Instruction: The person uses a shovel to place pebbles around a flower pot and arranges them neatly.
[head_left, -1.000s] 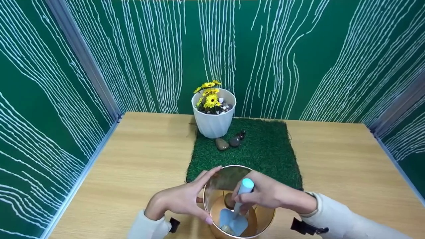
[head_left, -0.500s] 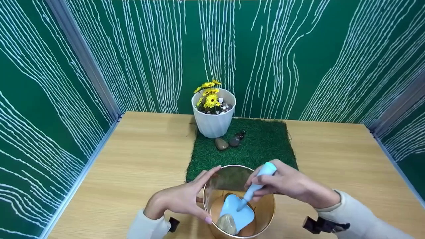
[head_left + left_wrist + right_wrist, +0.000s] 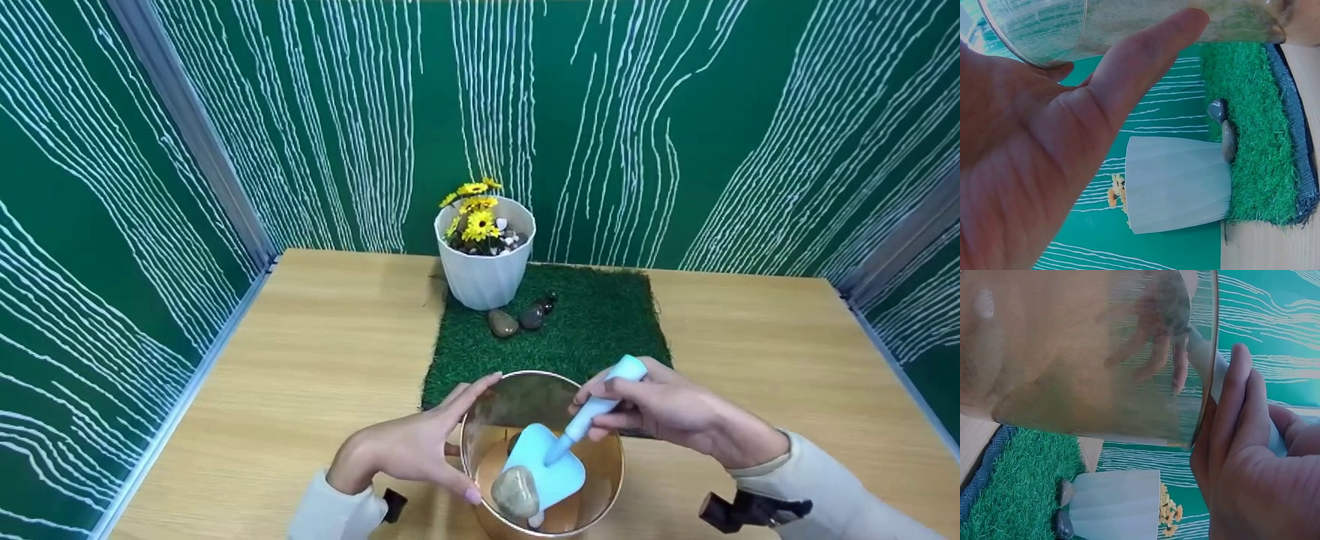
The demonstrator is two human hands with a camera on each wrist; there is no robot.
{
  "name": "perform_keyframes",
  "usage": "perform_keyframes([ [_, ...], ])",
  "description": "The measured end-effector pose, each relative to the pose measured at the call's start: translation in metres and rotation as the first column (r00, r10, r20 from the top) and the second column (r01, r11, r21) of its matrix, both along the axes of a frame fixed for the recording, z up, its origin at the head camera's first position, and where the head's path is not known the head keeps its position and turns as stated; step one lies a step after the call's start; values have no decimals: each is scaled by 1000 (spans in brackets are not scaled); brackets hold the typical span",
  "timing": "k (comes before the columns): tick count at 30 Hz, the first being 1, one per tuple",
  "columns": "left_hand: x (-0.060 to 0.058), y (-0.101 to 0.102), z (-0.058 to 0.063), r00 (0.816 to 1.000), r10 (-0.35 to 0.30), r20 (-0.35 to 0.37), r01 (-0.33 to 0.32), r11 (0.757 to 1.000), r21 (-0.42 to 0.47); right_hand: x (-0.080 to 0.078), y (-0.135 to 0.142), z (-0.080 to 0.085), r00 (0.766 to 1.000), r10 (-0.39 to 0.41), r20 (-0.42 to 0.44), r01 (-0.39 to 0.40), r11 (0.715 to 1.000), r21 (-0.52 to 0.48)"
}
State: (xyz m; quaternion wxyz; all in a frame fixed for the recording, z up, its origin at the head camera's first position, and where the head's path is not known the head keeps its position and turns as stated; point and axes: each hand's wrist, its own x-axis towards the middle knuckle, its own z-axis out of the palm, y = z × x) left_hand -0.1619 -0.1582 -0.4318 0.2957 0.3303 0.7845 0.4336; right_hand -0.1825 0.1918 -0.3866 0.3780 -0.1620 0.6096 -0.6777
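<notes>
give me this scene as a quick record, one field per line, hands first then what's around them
left hand: holds the side of a clear cylindrical container
right hand: grips a light-blue plastic-looking shovel
inside container: shovel blade, with a smooth grey-tan stone at its edge
beyond container: white fluted pot holding yellow daisy-like flowers
near pot: smooth dark stones on a dark-green artificial-grass mat
surface: pale wood-grain table

Stone [image 3: 515,492] seemingly on trowel [image 3: 562,471], inside jar [image 3: 606,480]

This is a booth [image 3: 600,90], green panels [image 3: 712,127] (streaked with white) bounding three sides of a wooden table [image 3: 345,322].
</notes>
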Motion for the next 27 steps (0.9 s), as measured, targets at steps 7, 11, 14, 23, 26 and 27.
perform_keyframes([
  [7,1,1,2,1000,10,-28,-10,1000,-2,-13,21,6,994,-80,68,85,993,-87],
  [11,0,1,2,1000,14,-15,-14,1000,2,-27,36,13,985,-142,93,154,978,-143],
  [14,0,1,2,1000,16,-2,-16,1000,3,-38,45,18,972,-198,130,217,963,-157],
  [23,1,0,1,999,30,38,-31,999,10,-71,63,14,900,-354,255,399,904,-154],
  [26,1,0,0,999,32,37,-32,999,9,-83,66,8,862,-408,301,465,873,-147],
  [27,2,0,0,999,31,41,-31,999,14,-86,67,6,845,-428,321,490,860,-144],
])
